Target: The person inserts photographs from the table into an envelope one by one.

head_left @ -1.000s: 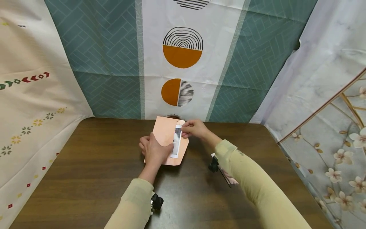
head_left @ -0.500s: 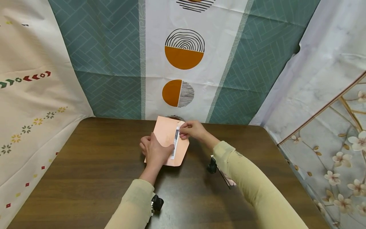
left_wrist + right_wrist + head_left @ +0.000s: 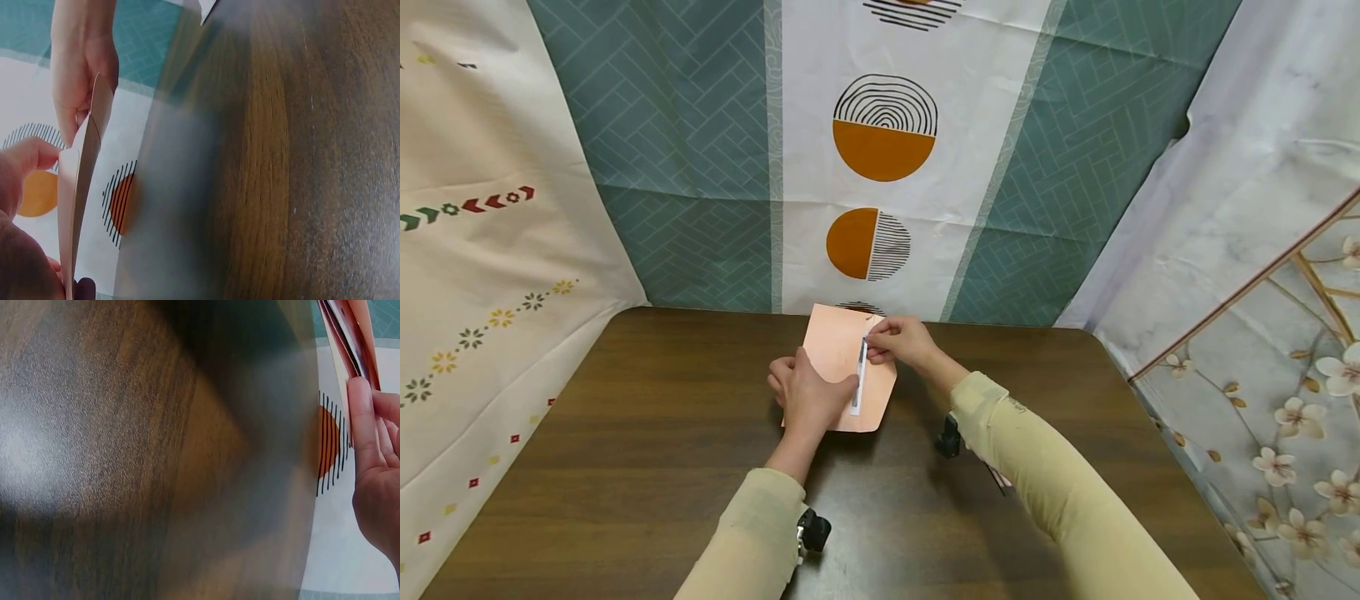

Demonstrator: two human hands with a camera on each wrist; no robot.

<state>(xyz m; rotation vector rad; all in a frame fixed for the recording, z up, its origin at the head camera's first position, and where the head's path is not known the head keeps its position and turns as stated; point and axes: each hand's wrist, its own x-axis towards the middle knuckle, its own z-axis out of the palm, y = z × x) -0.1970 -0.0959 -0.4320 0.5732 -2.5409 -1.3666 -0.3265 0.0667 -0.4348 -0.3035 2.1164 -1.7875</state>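
Note:
A pale pink envelope (image 3: 833, 337) is held up off the table, its flap open toward the right. My left hand (image 3: 811, 392) grips its left and lower part, thumb across the front and fingers behind. A narrow strip of a white-bordered photo (image 3: 856, 407) shows at the envelope's mouth; the rest is inside, out of sight. My right hand (image 3: 906, 342) pinches the photo's right edge near the top. In the left wrist view the envelope (image 3: 78, 194) appears edge-on. In the right wrist view, the fingers of my right hand (image 3: 378, 481) are at the envelope's opening.
A thin pinkish card or picture (image 3: 1000, 477) lies on the brown wooden table (image 3: 625, 433), mostly hidden by the right forearm. A patterned cloth (image 3: 880, 167) hangs right behind the table's far edge. Both wrists carry small black cameras.
The photo has slid leftward into the envelope, so the part that shows has narrowed to a thin strip. My right hand has followed it slightly left; the left hand keeps its hold.

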